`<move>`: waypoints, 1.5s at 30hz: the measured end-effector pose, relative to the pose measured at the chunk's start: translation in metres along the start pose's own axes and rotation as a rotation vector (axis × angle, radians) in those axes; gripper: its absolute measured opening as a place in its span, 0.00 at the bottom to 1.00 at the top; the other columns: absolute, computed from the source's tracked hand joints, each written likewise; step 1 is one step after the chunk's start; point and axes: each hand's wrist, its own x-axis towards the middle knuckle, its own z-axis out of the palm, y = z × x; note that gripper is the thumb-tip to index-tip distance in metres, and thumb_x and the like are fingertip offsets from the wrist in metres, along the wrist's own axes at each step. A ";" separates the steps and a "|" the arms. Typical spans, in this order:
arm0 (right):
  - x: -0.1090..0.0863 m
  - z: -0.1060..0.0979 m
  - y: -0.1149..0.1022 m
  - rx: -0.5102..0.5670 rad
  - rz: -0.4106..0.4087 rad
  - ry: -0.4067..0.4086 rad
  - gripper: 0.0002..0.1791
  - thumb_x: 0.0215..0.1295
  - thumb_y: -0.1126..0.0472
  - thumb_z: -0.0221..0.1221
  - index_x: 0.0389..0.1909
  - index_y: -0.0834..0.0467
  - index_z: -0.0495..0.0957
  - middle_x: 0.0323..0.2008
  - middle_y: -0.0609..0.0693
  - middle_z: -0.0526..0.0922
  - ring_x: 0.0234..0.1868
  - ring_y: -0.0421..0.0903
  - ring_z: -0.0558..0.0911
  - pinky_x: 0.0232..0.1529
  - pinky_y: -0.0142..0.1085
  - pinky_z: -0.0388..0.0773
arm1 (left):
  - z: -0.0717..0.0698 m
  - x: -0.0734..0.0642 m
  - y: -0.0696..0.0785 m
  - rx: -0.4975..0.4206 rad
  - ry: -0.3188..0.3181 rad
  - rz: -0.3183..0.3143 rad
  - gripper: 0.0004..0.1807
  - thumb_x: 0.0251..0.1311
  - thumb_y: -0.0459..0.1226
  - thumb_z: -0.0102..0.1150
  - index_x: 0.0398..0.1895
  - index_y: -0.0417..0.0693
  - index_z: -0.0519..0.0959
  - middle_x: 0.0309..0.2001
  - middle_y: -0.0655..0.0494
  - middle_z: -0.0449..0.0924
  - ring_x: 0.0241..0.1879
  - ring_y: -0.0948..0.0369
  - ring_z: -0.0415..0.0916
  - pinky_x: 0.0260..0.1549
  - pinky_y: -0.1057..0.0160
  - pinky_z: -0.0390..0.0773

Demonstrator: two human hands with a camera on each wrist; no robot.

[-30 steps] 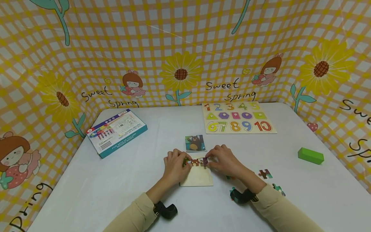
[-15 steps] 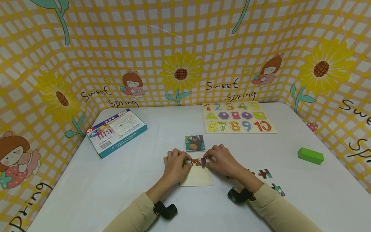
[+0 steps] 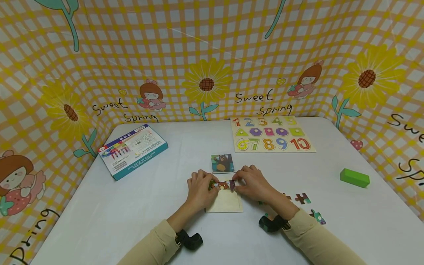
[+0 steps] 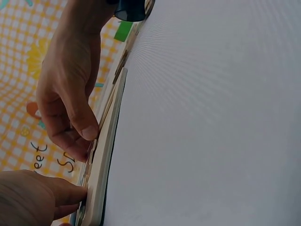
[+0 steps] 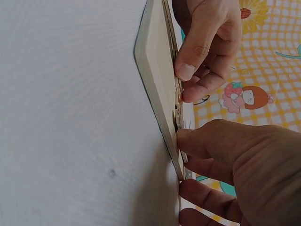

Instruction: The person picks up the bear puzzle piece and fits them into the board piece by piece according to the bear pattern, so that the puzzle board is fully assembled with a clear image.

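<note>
A wooden puzzle tray (image 3: 224, 204) lies mid-table, with a row of jigsaw pieces along its far edge. At the row's left end my left hand (image 3: 200, 190) pinches a green puzzle piece (image 3: 211, 184), mostly hidden by the fingers. Opposite it, my right hand (image 3: 254, 184) holds a purple puzzle piece (image 3: 232, 185) between thumb and fingers. Between them sits a brown bear-face piece (image 3: 223, 185), with the purple one against its right side. In the right wrist view, the thumb of my right hand (image 5: 244, 165) presses at the tray's edge.
Loose puzzle pieces (image 3: 302, 198) lie right of the tray, some partly under the right forearm. A bear picture card (image 3: 223, 163) is just beyond it. Farther out are a number board (image 3: 273, 134), a boxed bead set (image 3: 134, 151) and a green block (image 3: 354, 177).
My right hand has shifted slightly left with the purple piece, closing the gap to the bear-face piece. My left hand has stayed in place. Over the last half second little moves.
</note>
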 end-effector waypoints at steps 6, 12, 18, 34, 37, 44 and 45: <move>0.000 0.000 0.000 0.000 0.005 0.002 0.12 0.47 0.59 0.67 0.36 0.53 0.82 0.34 0.48 0.77 0.41 0.49 0.69 0.42 0.43 0.64 | 0.001 0.002 0.003 0.012 0.017 0.001 0.07 0.50 0.38 0.62 0.34 0.52 0.81 0.40 0.53 0.70 0.43 0.56 0.59 0.46 0.51 0.56; 0.000 0.001 0.001 -0.006 0.011 -0.002 0.12 0.47 0.59 0.67 0.36 0.53 0.82 0.34 0.48 0.77 0.41 0.49 0.69 0.41 0.43 0.63 | 0.006 0.004 0.010 0.008 0.002 0.003 0.07 0.51 0.39 0.62 0.34 0.53 0.82 0.39 0.55 0.71 0.44 0.57 0.60 0.47 0.52 0.57; 0.000 0.002 0.002 -0.016 0.008 0.003 0.12 0.48 0.59 0.67 0.36 0.53 0.82 0.35 0.48 0.78 0.41 0.49 0.70 0.42 0.44 0.65 | 0.012 0.007 0.013 0.026 0.012 0.031 0.06 0.50 0.39 0.63 0.34 0.54 0.83 0.39 0.55 0.72 0.43 0.57 0.61 0.44 0.54 0.57; 0.000 0.001 0.002 -0.025 -0.007 0.009 0.12 0.48 0.59 0.67 0.36 0.53 0.82 0.35 0.49 0.78 0.40 0.49 0.69 0.41 0.43 0.65 | 0.020 0.007 0.016 0.049 0.068 0.039 0.05 0.50 0.41 0.64 0.32 0.55 0.83 0.37 0.56 0.73 0.42 0.58 0.62 0.43 0.54 0.57; 0.000 0.002 0.002 -0.023 -0.009 0.010 0.12 0.48 0.59 0.67 0.36 0.53 0.82 0.34 0.49 0.78 0.40 0.49 0.69 0.40 0.43 0.64 | 0.021 0.008 0.015 0.049 0.071 0.039 0.05 0.50 0.41 0.64 0.32 0.55 0.82 0.38 0.56 0.73 0.42 0.58 0.62 0.44 0.54 0.57; -0.001 0.002 0.002 -0.022 -0.020 0.016 0.12 0.47 0.59 0.67 0.36 0.54 0.82 0.34 0.49 0.78 0.40 0.49 0.69 0.40 0.43 0.64 | 0.021 0.007 0.015 0.058 0.064 0.035 0.05 0.50 0.40 0.63 0.32 0.55 0.82 0.39 0.55 0.72 0.42 0.58 0.61 0.44 0.53 0.57; -0.001 0.002 0.002 -0.022 -0.022 0.019 0.12 0.47 0.59 0.67 0.35 0.54 0.82 0.34 0.49 0.78 0.40 0.49 0.69 0.40 0.44 0.64 | 0.021 0.007 0.015 0.060 0.064 0.034 0.05 0.50 0.40 0.63 0.32 0.55 0.82 0.39 0.55 0.72 0.42 0.57 0.61 0.44 0.53 0.57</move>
